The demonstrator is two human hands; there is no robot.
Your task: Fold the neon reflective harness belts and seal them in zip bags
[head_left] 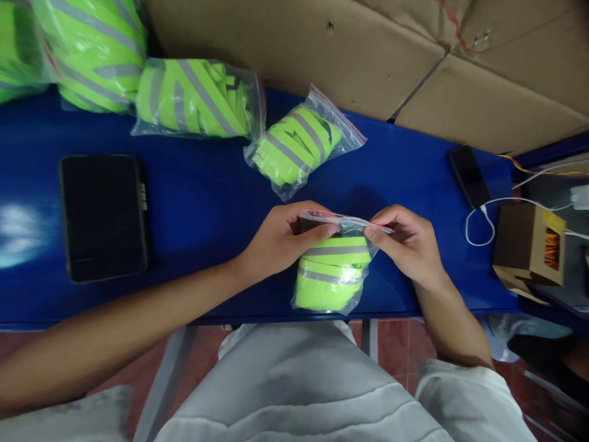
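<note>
A clear zip bag (331,276) with rolled neon-yellow and grey reflective strap inside is at the front edge of the blue table, its red-lined zip edge at the top. My left hand (294,236) pinches the left part of that edge between thumb and fingers. At the right end of the zip, my right hand (407,239) pinches the edge the same way. Just beyond my hands lies another filled zip bag (299,147), tilted, with its zip end toward the upper right.
More filled bags (197,98) line the back left of the blue table (197,184). A black tablet (105,218) lies left. Large cardboard boxes (368,61) stand behind. At right are a cabled phone (468,176) and a small open carton (519,245).
</note>
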